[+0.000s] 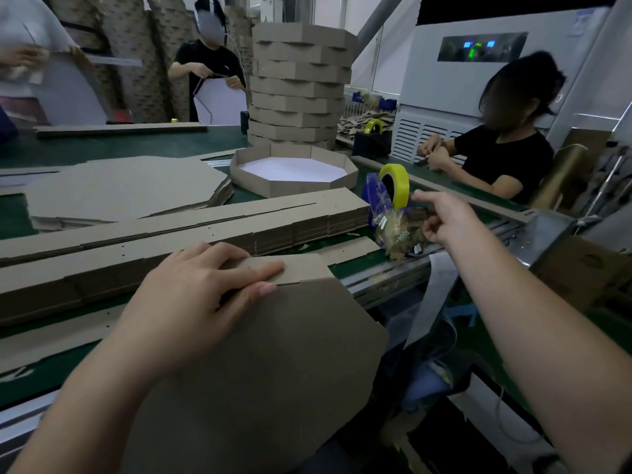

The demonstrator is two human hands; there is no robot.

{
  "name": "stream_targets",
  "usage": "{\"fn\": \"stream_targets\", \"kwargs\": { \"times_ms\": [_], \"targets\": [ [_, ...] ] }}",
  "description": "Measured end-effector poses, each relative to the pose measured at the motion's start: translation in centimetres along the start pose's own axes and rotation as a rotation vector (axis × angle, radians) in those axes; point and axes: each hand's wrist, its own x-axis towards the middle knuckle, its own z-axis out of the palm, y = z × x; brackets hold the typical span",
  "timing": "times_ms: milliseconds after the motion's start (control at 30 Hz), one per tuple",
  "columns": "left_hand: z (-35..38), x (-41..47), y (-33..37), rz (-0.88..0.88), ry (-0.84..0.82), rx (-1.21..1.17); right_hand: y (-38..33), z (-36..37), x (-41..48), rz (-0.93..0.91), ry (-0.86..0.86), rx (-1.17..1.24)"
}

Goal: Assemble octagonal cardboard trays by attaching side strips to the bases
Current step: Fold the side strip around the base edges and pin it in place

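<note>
A brown octagonal cardboard base (273, 364) lies tilted over the table's near edge, with a side strip (301, 266) folded along its far edge. My left hand (191, 295) rests on that joint, fingers straight and pressing the strip to the base. My right hand (441, 217) reaches out to the tape dispenser (383, 196) with its yellow tape roll (398, 183); its index finger points forward and its thumb and other fingers pinch near the tape end. I cannot see any tape in that pinch.
Stacks of long side strips (191, 224) lie across the green table (143, 145), with flat octagonal bases (123, 186) behind. One finished tray (294, 172) sits before a tall stack of trays (301, 87). Three other people work around the table.
</note>
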Motion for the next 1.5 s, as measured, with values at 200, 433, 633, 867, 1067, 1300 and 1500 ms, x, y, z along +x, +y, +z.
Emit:
{"fn": "stream_targets", "kwargs": {
  "times_ms": [200, 433, 633, 867, 1067, 1300, 1500],
  "targets": [
    [0.0, -0.1, -0.4, -0.022, 0.001, -0.021, 2.6, -0.1, -1.3, -0.212, 0.019, 0.273],
    [0.1, 0.3, -0.2, -0.012, -0.007, -0.014, 6.4, -1.2, -1.3, -0.426, -0.017, 0.318],
    [-0.1, 0.2, -0.1, 0.001, 0.022, -0.049, 7.7, -2.6, -1.1, -0.554, 0.296, -0.496],
    [0.0, 0.1, 0.0, 0.007, 0.060, -0.085, 7.3, 0.2, -10.6, -0.732, 0.038, -0.343],
    [-0.4, -0.1, 0.0, 0.036, 0.048, -0.109, 8.3, 4.4, -22.4, -0.663, -0.488, 0.087],
    [-0.8, -0.4, -0.1, 0.058, 0.018, -0.153, 11.2, 7.6, -25.6, -0.328, -0.440, 0.331],
    [-0.8, -0.7, -0.1, 0.056, 0.009, -0.145, 11.2, 8.2, -26.3, -0.231, -0.335, 0.350]
  ]
}}
